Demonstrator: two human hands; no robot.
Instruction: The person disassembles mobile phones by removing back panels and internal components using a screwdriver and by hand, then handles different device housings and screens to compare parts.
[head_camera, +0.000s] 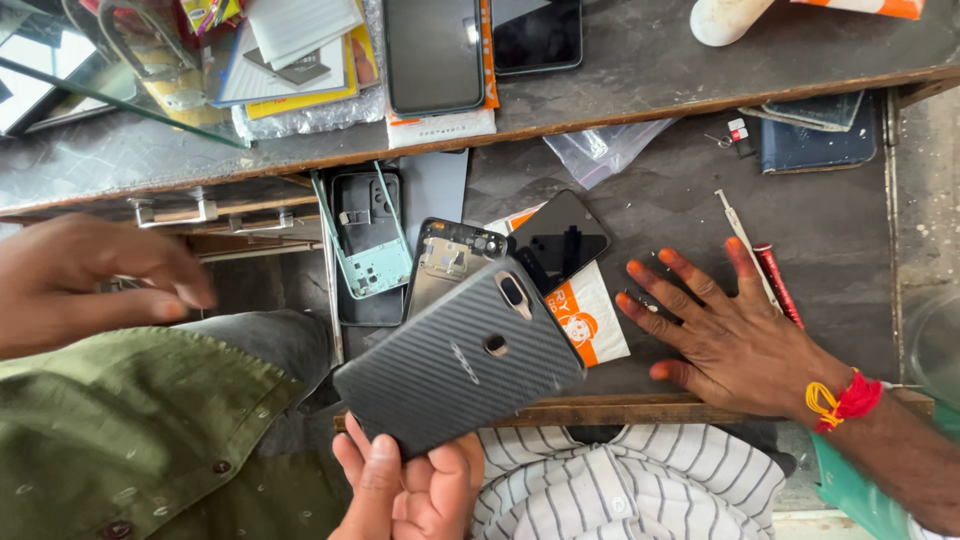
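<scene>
Nearest: phone (460, 365) tilted back-up over tabletop (830, 230) edge for inspection, ribbed grey carbon-look cover, left hand (405, 490) grip clenched on lower end. Right hand (735, 335) spread flat, grip released, bracing beside red screwdriver (778, 285). Beyond: bare metal phone frame (445, 262), glossy black screen (560, 240). Far left: co-worker's green sleeve (120, 420).

Worn: white shirt (640, 480), thin dark stripes, creased, small buttons down the front. Right hand (735, 335): red-and-yellow thread band (845, 398) knotted at wrist.
</scene>
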